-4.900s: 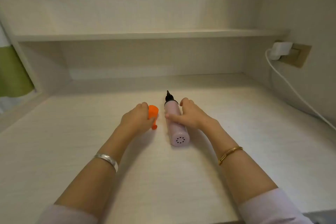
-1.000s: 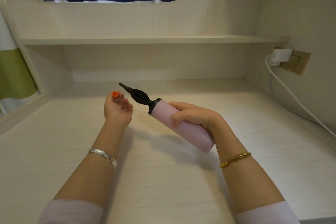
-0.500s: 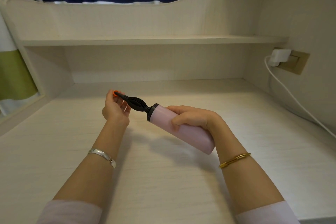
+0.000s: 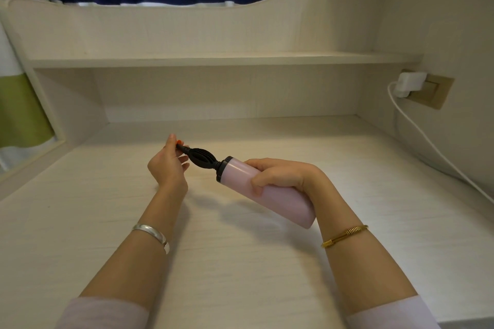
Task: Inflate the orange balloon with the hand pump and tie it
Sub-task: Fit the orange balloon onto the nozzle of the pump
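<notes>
Above the pale desk [image 4: 240, 262], both hands meet near the middle of the view, held clear of the surface. Largest of the task's things is the hand pump [image 4: 267, 189], a pink cylinder with a black collar and a ribbed black nozzle. Its long axis runs on a slant, from the butt low and near the person's right up to the nozzle tip, which points left and away. The right hand [image 4: 283, 175] wraps the barrel about midway, fingers curled over the top and thumb under, so it has a firm hold of the pump.

At the nozzle tip sits the left hand [image 4: 168, 165], its fingers raised and pinching the orange balloon [image 4: 178, 141]. Only a sliver of orange shows at the fingertips, right at the black tip; the rest of the balloon is hidden inside the hand. Whether the neck is already over the nozzle cannot be told from here.

My judgement is that the step in hand is seating the balloon's mouth on the nozzle, and that it turns on keeping the mouth in line with the pump's slanted axis. The left hand is the nearer to that joint and does the fine work, while the right hand steadies the pump. No inflation shows yet, so pumping and tying remain.
</notes>
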